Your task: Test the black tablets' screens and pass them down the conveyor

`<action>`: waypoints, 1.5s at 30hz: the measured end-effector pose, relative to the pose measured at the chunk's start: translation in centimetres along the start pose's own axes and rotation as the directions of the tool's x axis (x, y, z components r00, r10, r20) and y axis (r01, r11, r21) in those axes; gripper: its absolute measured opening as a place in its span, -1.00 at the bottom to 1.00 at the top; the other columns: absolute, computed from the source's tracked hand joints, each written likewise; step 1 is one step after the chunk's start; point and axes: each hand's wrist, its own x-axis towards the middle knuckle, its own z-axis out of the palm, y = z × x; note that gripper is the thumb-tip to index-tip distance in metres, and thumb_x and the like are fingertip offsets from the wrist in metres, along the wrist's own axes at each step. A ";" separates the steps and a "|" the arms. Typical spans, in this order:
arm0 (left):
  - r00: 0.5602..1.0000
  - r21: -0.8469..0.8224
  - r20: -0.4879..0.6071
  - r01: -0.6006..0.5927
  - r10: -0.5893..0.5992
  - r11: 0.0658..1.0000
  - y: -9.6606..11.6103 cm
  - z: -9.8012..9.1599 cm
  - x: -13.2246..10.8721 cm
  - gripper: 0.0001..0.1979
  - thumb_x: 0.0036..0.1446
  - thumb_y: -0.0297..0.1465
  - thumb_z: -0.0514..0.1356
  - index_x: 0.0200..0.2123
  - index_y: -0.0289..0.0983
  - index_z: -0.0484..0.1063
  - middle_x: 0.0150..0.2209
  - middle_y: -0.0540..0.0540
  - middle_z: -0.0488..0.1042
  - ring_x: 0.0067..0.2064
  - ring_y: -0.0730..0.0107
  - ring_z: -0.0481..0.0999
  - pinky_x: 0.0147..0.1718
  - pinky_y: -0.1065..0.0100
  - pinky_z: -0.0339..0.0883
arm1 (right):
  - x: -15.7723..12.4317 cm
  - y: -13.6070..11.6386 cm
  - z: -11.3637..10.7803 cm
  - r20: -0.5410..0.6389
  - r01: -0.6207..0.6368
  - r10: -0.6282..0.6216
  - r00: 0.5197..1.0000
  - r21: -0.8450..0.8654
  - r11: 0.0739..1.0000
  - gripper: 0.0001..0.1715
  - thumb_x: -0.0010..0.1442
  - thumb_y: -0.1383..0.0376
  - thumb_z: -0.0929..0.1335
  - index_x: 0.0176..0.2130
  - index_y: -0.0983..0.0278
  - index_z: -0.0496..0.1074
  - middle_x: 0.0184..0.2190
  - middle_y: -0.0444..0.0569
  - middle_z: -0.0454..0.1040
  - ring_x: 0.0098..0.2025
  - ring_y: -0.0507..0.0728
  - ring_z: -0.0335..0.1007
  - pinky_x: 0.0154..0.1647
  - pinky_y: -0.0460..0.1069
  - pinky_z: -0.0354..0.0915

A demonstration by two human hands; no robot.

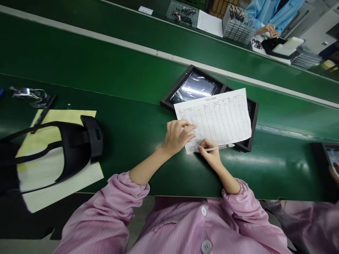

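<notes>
A printed form [219, 120] with a ruled grid lies tilted across a black divided tray [254, 123], hiding much of it. My right hand [210, 153] is closed around a pen [224, 146] near the form's lower left corner; the pen's tip is hidden by my fingers. At the sheet's left edge is my left hand [178, 135], its fingers bent and apart, with the fingertips over the paper. In the tray's left compartment a flat item in shiny clear film [197, 88] shows above the form.
A black headset-like frame [92, 137] rests on yellow and white sheets [63, 190] at left. Metal clips [29, 95] lie behind it. Another tray [321, 165] with a person's hand stands at right. Across the line, a blue-sleeved person works beside stacked clear trays [237, 28].
</notes>
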 end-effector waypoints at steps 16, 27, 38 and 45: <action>0.880 -0.158 0.464 -0.032 0.103 0.987 -0.4 -0.4 0.6 -0.88 0.18 -0.38 0.30 -0.18 -0.17 0.53 -0.17 -0.02 0.54 -0.11 0.29 0.52 -0.19 0.37 0.33 | 0.5 0.4 0.3 -0.097 0.065 -0.089 0.991 -0.226 0.972 -0.55 0.09 0.12 0.40 -0.63 0.20 0.16 -0.70 -0.22 0.17 -0.62 0.00 0.02 -0.58 -0.06 0.03; 0.881 -0.176 0.466 -0.001 0.085 0.984 -0.3 -0.5 0.8 -0.86 0.11 -0.41 0.34 -0.21 -0.19 0.52 -0.19 -0.02 0.55 -0.12 0.27 0.52 -0.22 0.34 0.31 | 0.5 0.2 0.6 -0.064 0.084 -0.106 0.992 -0.278 0.957 -0.56 0.10 0.11 0.40 -0.63 0.19 0.19 -0.71 -0.20 0.23 -0.64 0.01 0.07 -0.61 -0.06 0.09; 0.930 -0.187 0.325 -0.112 0.169 0.976 -1.6 -0.4 0.9 -0.83 0.21 -0.27 0.28 -0.16 -0.21 0.51 -0.16 -0.07 0.54 -0.13 0.24 0.53 -0.18 0.29 0.37 | 0.6 0.1 0.2 -0.072 0.094 -0.109 0.991 -0.188 0.978 -0.59 0.08 0.18 0.41 -0.63 0.20 0.21 -0.70 -0.21 0.21 -0.63 0.00 0.07 -0.60 -0.07 0.05; 0.997 0.039 0.075 -0.029 0.026 0.999 -4.8 0.0 4.5 -0.36 0.11 -0.02 0.30 0.20 -0.13 0.35 0.24 -0.22 0.34 0.27 -0.11 0.25 0.28 -0.17 0.02 | 0.8 0.4 0.3 -0.039 0.069 -0.076 0.996 -0.173 0.983 -0.59 0.04 0.17 0.40 -0.64 0.19 0.14 -0.71 -0.22 0.15 -0.63 0.00 0.02 -0.60 -0.06 0.01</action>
